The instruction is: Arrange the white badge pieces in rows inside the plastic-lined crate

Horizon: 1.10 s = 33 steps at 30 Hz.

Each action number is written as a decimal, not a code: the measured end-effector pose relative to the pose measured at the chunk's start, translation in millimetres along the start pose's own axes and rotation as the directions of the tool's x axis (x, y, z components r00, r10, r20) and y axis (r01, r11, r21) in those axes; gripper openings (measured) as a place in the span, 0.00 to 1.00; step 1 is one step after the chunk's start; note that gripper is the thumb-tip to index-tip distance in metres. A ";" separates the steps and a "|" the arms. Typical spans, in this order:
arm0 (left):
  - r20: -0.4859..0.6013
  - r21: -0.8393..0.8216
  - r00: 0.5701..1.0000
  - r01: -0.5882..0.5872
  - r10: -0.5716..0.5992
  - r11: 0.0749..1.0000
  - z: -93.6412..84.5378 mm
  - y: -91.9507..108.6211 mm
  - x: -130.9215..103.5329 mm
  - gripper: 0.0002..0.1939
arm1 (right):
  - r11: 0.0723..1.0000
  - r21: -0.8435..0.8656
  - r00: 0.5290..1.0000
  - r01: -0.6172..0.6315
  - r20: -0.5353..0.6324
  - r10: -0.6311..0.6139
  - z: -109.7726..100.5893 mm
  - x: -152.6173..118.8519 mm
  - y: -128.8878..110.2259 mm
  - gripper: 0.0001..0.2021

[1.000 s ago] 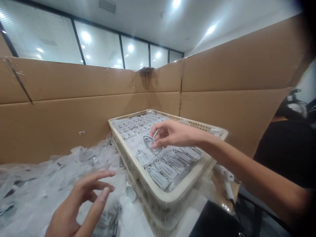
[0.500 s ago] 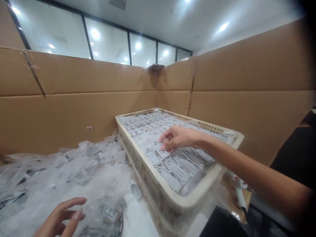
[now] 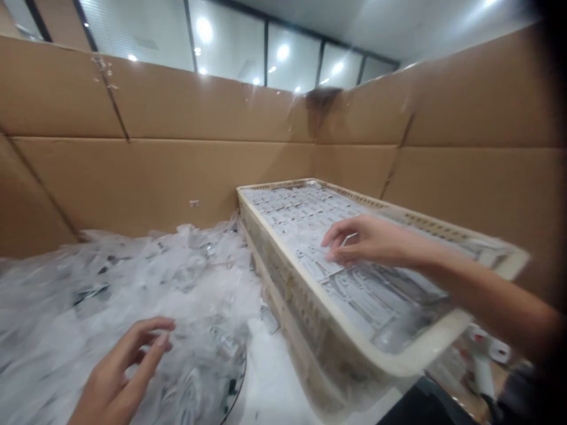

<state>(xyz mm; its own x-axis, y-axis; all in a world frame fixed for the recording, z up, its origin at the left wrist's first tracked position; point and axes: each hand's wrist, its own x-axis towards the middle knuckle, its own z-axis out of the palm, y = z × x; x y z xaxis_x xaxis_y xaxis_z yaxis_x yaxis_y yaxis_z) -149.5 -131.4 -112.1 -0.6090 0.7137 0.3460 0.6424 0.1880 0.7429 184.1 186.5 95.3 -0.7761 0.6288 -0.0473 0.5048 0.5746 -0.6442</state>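
Observation:
My right hand is over the cream plastic crate, its fingers bent and thumb apart, with nothing visible between them. Just under its fingertips lie flat grey-white pieces with pointed tops, set out in rows; blur hides whether the fingers touch one. My left hand hovers at the lower left with fingers and thumb apart, holding nothing. Beneath and beyond it spreads a heap of clear plastic bags, some with small grey parts inside.
Tall cardboard walls stand behind and to the right. The crate sits on another crate-like base. A small loose grey piece lies beside it on a white surface. At the lower right are a dark object and a white tool-like item.
The view has swung left, so the crate and both hands appear farther right. My right hand stays over the rows of pieces; my left hand shows higher in the picture, still apart-fingered.

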 end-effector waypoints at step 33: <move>0.698 0.189 0.682 -0.470 0.219 0.862 161.9 93.8 82.6 0.18 | 0.913 -0.378 0.826 0.155 -0.457 -0.330 6.8 -30.2 10.1 0.17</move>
<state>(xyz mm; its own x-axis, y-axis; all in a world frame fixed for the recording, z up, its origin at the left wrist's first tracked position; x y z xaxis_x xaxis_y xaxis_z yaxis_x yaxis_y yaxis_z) -64.3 54.4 -106.6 0.0497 0.9988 -0.0013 0.9280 -0.0457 0.3697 210.1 169.8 84.9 -0.6347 0.5696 0.5223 0.4834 0.8199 -0.3066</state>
